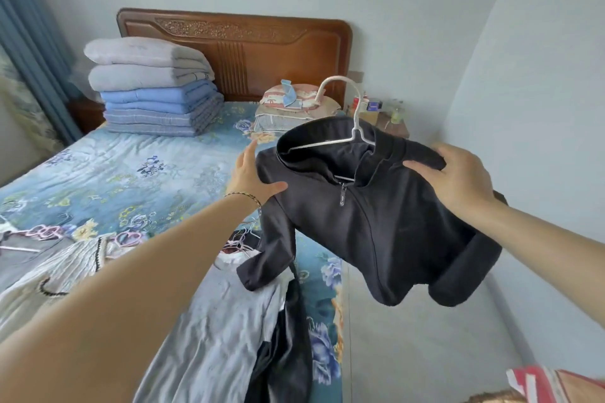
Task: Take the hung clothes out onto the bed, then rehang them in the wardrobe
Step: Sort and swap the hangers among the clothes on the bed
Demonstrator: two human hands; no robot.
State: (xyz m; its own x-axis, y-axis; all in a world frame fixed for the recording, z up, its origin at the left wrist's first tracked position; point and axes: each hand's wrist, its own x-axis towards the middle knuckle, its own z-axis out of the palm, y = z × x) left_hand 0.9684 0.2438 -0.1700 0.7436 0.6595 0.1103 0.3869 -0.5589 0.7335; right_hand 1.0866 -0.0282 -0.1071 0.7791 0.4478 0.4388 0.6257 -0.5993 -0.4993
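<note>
A black zip-neck jacket [376,226] on a white hanger [347,108] is held in the air above the bed's right edge. My left hand [253,175] grips its left shoulder, thumb on top and fingers underneath. My right hand [458,173] grips the right shoulder the same way. One black sleeve hangs down onto the clothes below. On the bed [131,180] lie a light grey garment [216,330], a dark garment [288,353], a white striped garment [49,275] and a grey garment on a hanger [19,252].
A stack of folded quilts [154,91] and a pillow [294,101] sit by the wooden headboard [262,42]. A cluttered bedside table [386,114] stands at the far right corner. A narrow strip of floor [425,337] runs between bed and wall. Blue curtain [29,42] at left.
</note>
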